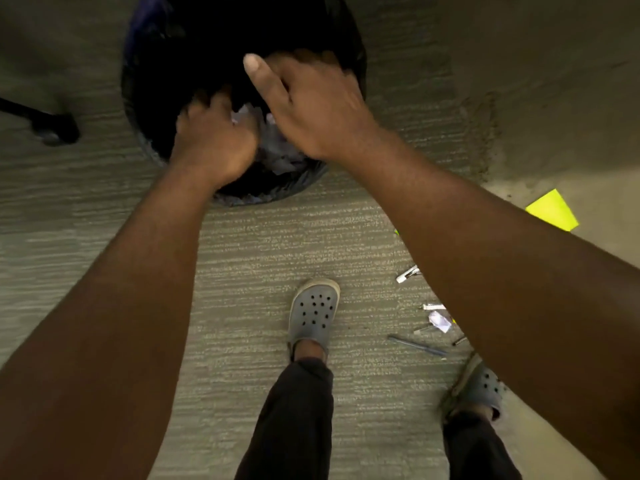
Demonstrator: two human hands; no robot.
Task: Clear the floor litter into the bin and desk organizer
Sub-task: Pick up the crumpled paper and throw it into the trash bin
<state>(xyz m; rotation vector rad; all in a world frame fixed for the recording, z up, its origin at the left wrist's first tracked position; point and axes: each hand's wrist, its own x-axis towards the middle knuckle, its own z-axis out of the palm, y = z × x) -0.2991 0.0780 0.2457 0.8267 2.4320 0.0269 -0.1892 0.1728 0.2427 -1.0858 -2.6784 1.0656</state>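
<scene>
A round bin (pixel 145 64) lined with a black bag stands on the carpet ahead of me. Crumpled white paper (pixel 280 152) lies inside it near the front rim. My left hand (pixel 214 140) reaches into the bin, blurred, its fingers curled around a bright piece of the paper at its fingertips. My right hand (pixel 311 105) hovers over the bin's opening with the thumb straight and the fingers spread, holding nothing. Floor litter lies to my right: a yellow sticky note (pixel 552 211), a white clip (pixel 408 273), a paper scrap (pixel 439 321) and a blue pen (pixel 415 344).
My two feet in grey clogs (pixel 313 313) stand on the striped carpet, the right one close to the pen. A black chair leg with a caster (pixel 52 128) juts in at the left. A darker floor patch lies at the upper right.
</scene>
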